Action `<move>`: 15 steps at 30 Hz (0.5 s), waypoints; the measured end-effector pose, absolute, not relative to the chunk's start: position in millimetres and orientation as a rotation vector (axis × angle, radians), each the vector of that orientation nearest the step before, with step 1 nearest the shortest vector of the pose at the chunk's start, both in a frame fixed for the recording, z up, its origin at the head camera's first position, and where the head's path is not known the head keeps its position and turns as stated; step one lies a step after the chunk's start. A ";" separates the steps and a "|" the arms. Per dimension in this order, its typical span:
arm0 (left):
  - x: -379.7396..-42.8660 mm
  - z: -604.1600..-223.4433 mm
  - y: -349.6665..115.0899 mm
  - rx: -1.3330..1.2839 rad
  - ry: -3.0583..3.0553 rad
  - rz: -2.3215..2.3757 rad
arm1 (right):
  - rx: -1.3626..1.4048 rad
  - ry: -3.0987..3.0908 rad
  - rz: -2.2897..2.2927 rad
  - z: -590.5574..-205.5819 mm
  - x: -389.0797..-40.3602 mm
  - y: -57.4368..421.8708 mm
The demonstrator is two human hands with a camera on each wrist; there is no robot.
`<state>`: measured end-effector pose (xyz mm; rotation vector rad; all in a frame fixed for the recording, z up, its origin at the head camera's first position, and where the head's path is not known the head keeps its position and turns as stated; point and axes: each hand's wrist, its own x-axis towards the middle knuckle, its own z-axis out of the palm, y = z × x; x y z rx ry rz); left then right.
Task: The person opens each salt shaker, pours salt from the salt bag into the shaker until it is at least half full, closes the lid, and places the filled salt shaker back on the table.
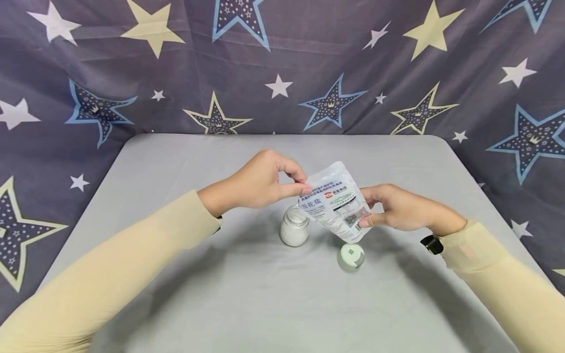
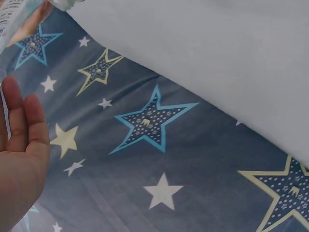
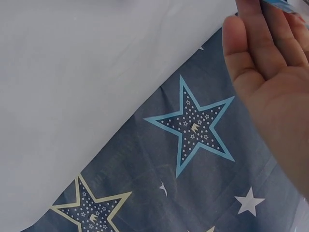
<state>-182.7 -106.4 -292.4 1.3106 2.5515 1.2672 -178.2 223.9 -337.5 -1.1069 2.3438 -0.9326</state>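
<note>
A printed white salt pouch (image 1: pixel 337 201) hangs tilted between both hands in the head view, its left corner over the mouth of a glass jar (image 1: pixel 295 226). White contents show inside the jar. My left hand (image 1: pixel 265 181) pinches the pouch's left corner between thumb and fingers. On the other side, my right hand (image 1: pixel 393 208) grips the pouch's right edge, thumb on the printed face. A pale green lid (image 1: pixel 351 257) lies on the table just below the pouch. In the wrist views, only slivers of the pouch (image 2: pixel 8 19) show beside the fingers.
The grey table (image 1: pixel 220 304) has rounded far corners. Behind it hangs a dark curtain (image 1: pixel 247 68) printed with stars. A black watch-like band (image 1: pixel 431 244) sits at the right wrist, by the beige sleeve (image 1: pixel 481 255).
</note>
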 end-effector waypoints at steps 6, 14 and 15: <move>-182.1 -280.7 -98.7 1.377 2.546 1.239 | -1.056 2.393 -0.934 -342.0 -177.5 220.7; -184.0 -269.7 -91.2 1.407 2.594 1.188 | -1.056 2.422 -0.994 -346.4 -176.5 214.8; -184.0 -268.6 -90.3 1.409 2.601 1.183 | -1.044 2.427 -0.996 -346.9 -176.5 214.2</move>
